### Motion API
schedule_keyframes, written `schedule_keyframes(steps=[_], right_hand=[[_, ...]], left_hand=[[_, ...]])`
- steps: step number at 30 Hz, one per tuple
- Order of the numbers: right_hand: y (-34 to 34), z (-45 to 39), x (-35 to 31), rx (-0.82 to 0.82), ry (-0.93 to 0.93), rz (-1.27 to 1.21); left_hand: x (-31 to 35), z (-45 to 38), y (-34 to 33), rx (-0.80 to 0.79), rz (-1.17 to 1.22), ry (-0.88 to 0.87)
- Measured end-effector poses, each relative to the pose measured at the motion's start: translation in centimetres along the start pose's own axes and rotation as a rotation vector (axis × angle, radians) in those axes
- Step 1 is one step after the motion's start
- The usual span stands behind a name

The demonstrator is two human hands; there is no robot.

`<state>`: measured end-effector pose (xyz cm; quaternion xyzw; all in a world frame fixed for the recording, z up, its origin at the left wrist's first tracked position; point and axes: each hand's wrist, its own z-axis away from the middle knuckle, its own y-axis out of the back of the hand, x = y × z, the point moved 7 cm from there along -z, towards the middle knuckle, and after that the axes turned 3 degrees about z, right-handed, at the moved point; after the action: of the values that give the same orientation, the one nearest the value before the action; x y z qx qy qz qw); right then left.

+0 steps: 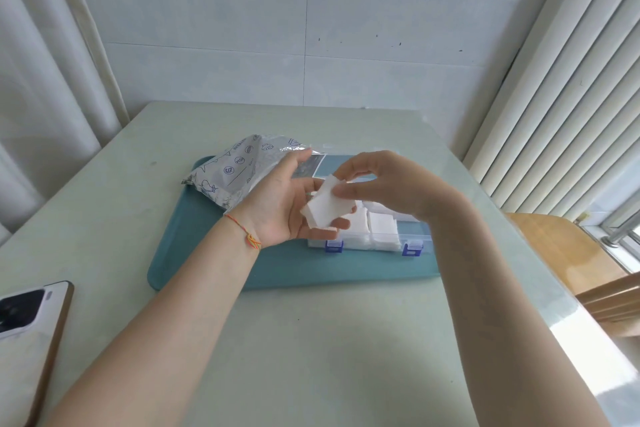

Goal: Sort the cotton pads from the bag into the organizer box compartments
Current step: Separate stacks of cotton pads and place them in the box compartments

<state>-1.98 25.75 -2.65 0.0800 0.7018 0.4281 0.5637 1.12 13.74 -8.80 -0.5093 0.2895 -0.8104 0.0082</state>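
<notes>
A small stack of white square cotton pads (323,210) lies in the palm of my left hand (284,203), which is held palm up above the organizer box (384,236). My right hand (384,184) pinches the top pad of the stack between thumb and fingers. The clear box with blue latches sits on a teal tray (194,253); its near compartments hold white pads. The silvery printed bag (239,170) lies on the tray's far left, partly behind my left hand.
A phone (27,333) lies face down near the table's left front edge. A wooden chair (568,250) stands beside the table on the right, below the window blinds. A wall runs along the table's far edge.
</notes>
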Motion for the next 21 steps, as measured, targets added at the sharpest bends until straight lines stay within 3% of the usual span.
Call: schedule_keyframes(steps=[2, 5, 10, 14, 21], right_hand=[[-0.3, 0.1, -0.6, -0.017, 0.027, 0.084], [-1.1, -0.3, -1.3, 0.003, 0.071, 0.163], [-3.1, -0.5, -1.6, -0.014, 0.068, 0.246], [-4.5, -0.6, -2.1, -0.011, 0.102, 0.467], [-4.0, -0.5, -2.4, 0.010, 0.156, 0.446]], left_hand=[[-0.4, -0.1, -0.7, -0.049, -0.109, 0.021], [-0.5, -0.5, -1.0, 0.009, -0.107, -0.031], [0.5, -0.9, 0.6, 0.097, 0.197, -0.191], [0.2, -0.9, 0.4, 0.052, 0.126, -0.159], [0.0, -0.8, 0.5, 0.132, 0.200, -0.124]])
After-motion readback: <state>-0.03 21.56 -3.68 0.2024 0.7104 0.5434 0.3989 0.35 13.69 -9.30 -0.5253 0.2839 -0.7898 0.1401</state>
